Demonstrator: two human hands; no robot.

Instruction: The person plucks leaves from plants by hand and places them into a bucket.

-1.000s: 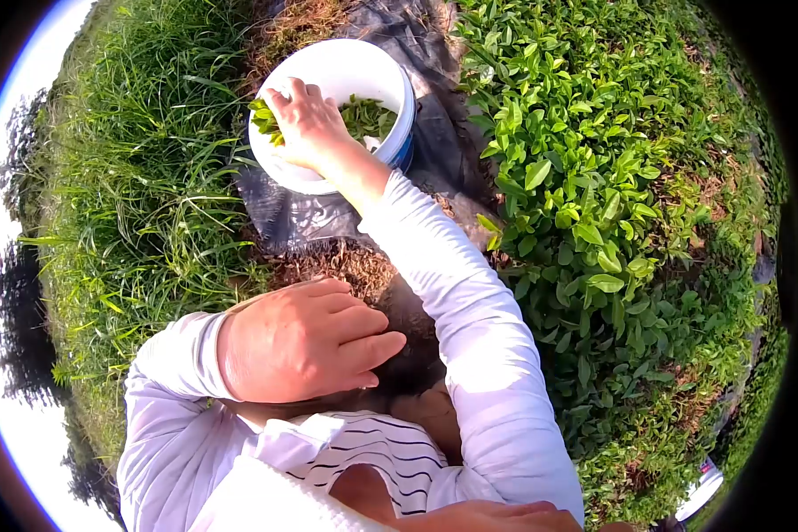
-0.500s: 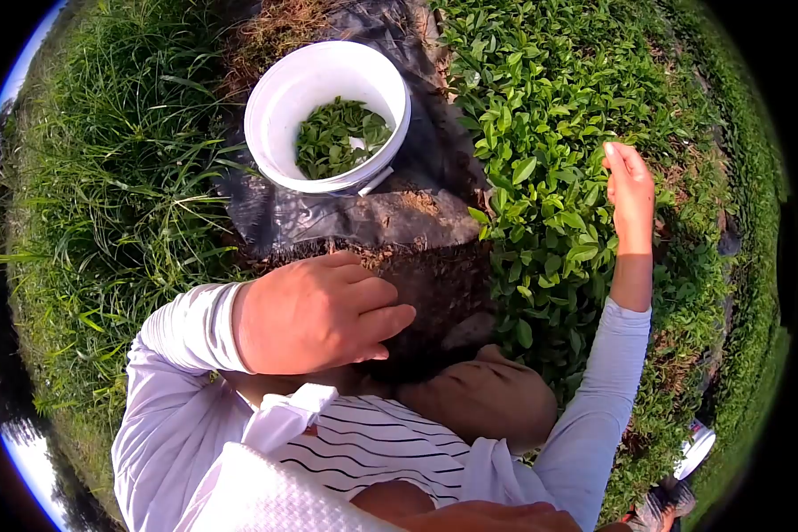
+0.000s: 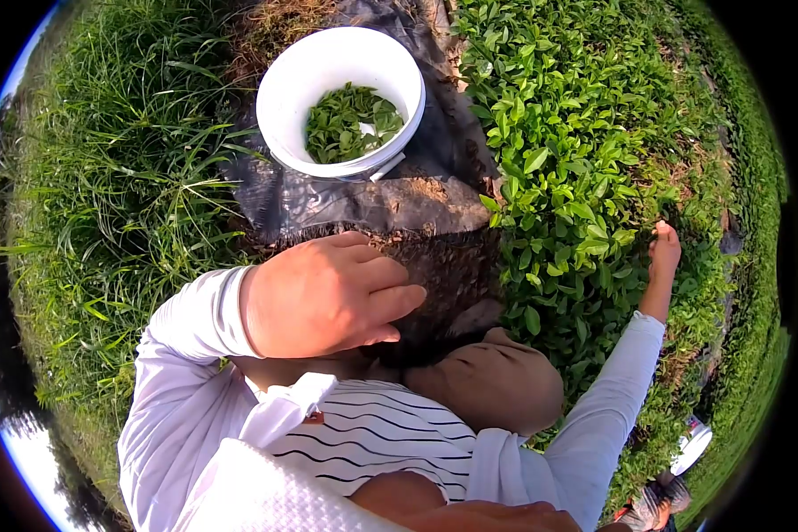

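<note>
My left hand (image 3: 332, 297) hangs in front of my torso with its fingers curled inward; what they hold, if anything, is hidden. Out at the far right edge of the leafy green bush (image 3: 567, 160), my right hand (image 3: 664, 253) has its fingers pressed together in a pinch, and anything between them is too small to make out. A white bucket (image 3: 285, 102) stands on black sheeting ahead of me. Loose green leaves (image 3: 346, 124) lie in its bottom, with a small white piece among them.
Black ground sheeting (image 3: 328, 208) covers the strip under the bucket and ends at dark soil. Tall grass (image 3: 133, 177) grows on the left. At lower right, part of another person (image 3: 656, 505) shows near a white container (image 3: 692, 446).
My right hand has moved outward and down along the bush's right side, fingers pinched. My left hand keeps its curled shape. The whole view has shifted slightly.
</note>
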